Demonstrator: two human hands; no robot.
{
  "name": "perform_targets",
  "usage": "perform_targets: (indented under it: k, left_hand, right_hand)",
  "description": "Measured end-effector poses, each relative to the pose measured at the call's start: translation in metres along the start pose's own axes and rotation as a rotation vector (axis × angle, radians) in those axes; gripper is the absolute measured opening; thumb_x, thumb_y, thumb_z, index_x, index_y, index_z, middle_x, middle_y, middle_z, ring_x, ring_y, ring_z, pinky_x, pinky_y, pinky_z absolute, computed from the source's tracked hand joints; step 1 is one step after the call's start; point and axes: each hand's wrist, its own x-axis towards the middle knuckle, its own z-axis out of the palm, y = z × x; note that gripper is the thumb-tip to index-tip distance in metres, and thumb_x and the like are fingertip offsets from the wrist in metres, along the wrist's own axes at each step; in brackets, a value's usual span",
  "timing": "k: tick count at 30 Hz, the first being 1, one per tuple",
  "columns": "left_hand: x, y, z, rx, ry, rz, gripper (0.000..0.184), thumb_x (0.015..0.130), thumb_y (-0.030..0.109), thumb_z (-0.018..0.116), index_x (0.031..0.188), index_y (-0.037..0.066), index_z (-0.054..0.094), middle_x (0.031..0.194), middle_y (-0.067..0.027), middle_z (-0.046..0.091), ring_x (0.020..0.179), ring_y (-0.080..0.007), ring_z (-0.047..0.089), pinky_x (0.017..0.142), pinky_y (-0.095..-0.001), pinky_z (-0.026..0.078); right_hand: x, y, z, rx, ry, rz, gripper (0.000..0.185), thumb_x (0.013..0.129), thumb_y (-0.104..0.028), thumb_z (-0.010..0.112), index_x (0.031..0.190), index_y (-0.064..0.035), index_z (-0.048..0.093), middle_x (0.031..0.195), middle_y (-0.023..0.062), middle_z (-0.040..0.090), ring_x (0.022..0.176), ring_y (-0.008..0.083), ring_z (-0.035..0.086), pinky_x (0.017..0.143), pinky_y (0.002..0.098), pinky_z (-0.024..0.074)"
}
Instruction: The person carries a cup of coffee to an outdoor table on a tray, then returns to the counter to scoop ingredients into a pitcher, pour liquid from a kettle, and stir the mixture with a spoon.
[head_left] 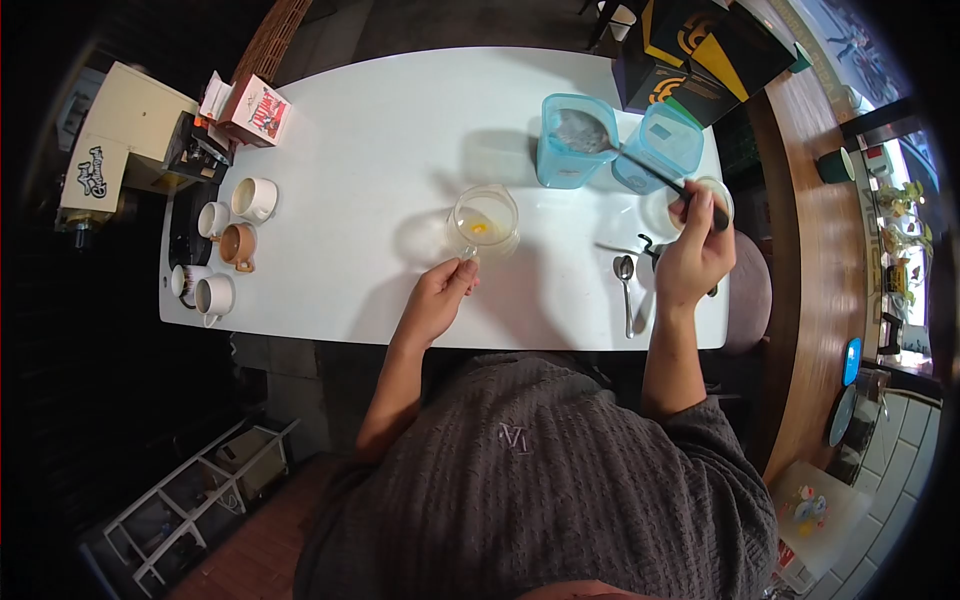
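Note:
My left hand (437,300) is closed around the handle of a clear glass jug (486,215), which stands on the white table and has a little pale liquid with a yellow spot in the bottom. Raised over the right side, my right hand (697,250) grips the black handle of a large metal spoon (660,175). Its grey bowl is at the mouth of a blue translucent container (572,165); how deep it sits I cannot tell. A second blue container (660,150) is beside it. A small metal spoon (627,295) lies near my right forearm.
Several cups (255,200) stand at the table's left end, near a coffee machine (130,130) and a red-and-white box (258,112). Dark boxes (690,60) are at the back right. A round clear vessel (725,195) is partly behind my right hand.

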Motion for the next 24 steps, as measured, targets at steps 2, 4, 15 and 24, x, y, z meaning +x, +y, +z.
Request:
perform_targets:
  k: [2, 4, 15, 24]
  left_hand:
    - [0.008, 0.002, 0.006, -0.005, -0.032, 0.025, 0.04, 0.1, 0.037, 0.054, 0.088, -0.001, 0.061, 0.076, 0.0, 0.057, 0.073, -0.0082, 0.05, 0.07, -0.0243, 0.043]
    - [0.015, 0.003, 0.011, 0.018, -0.08, 0.025, 0.04, 0.101, 0.038, 0.052, 0.092, 0.0, 0.062, 0.082, -0.0013, 0.06, 0.076, -0.0081, 0.051, 0.071, -0.0243, 0.043]
    - [0.036, 0.003, 0.052, 0.145, -0.261, 0.091, 0.045, 0.1, 0.044, 0.051, 0.096, 0.002, 0.065, 0.085, -0.0003, 0.06, 0.079, -0.0086, 0.051, 0.073, -0.026, 0.043]
    - [0.035, 0.001, 0.07, 0.176, -0.285, 0.011, 0.048, 0.099, 0.046, 0.05, 0.093, 0.002, 0.066, 0.084, -0.0012, 0.061, 0.079, -0.0091, 0.052, 0.072, -0.0261, 0.042]
  right_hand:
    - [-0.027, -0.002, -0.008, 0.011, -0.054, -0.016, 0.018, 0.099, -0.007, 0.051, 0.102, 0.0083, 0.06, 0.091, 0.011, 0.064, 0.074, 0.0126, 0.057, 0.069, 0.0244, 0.047]
    - [-0.044, -0.006, -0.022, -0.108, -0.193, -0.219, 0.013, 0.095, -0.002, 0.054, 0.1, 0.0077, 0.06, 0.082, 0.0118, 0.064, 0.07, 0.0171, 0.058, 0.068, 0.0266, 0.0464]
    - [0.009, -0.002, -0.107, -0.538, 0.352, -0.36, 0.018, 0.098, -0.005, 0.051, 0.097, 0.0067, 0.064, 0.078, 0.0088, 0.065, 0.067, 0.0118, 0.06, 0.062, 0.0225, 0.0482]
    - [0.036, 0.045, -0.133, -0.868, 0.243, -0.212, 0.012, 0.091, -0.008, 0.061, 0.089, -0.0021, 0.071, 0.076, 0.0084, 0.067, 0.064, 0.019, 0.062, 0.058, 0.0309, 0.0497]
